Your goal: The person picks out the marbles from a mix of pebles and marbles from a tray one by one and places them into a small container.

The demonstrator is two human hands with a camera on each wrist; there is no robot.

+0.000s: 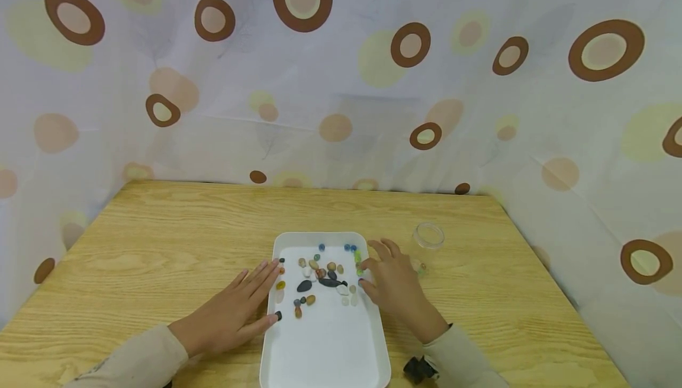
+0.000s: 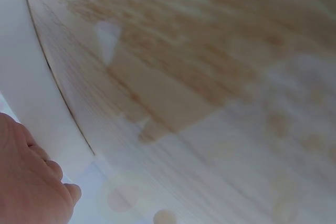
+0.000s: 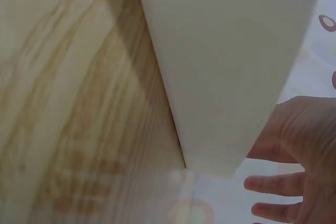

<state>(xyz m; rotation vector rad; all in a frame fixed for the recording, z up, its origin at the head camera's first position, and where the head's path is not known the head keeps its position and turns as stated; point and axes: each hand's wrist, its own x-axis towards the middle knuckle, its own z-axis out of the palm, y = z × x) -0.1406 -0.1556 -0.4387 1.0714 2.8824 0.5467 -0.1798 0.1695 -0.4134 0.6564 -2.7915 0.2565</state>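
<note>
A white rectangular tray (image 1: 326, 346) holds several small pebbles and glassy beads. My left hand (image 1: 234, 308) lies along its left rim with straight fingers; its thumb tip is by a dark pebble (image 1: 278, 316). Over the right rim reaches my right hand (image 1: 396, 284), fingers spread and loosely bent. Its index fingertip is by the green beads (image 1: 358, 256), and its thumb tip is by a small blue bead (image 1: 360, 281). No grip on anything shows. In the left wrist view, part of the left hand (image 2: 31, 182) appears; the right wrist view shows the right hand (image 3: 299, 150) beside the tray wall (image 3: 226, 66).
A clear jar (image 1: 428, 243) with a few beads near its bottom stands right of the tray on the wooden table (image 1: 202, 228). Dark pebbles (image 1: 329, 282) and pale ones cluster mid-tray. A small black object (image 1: 419, 370) is by the right sleeve. Patterned cloth (image 1: 341, 98) hangs behind.
</note>
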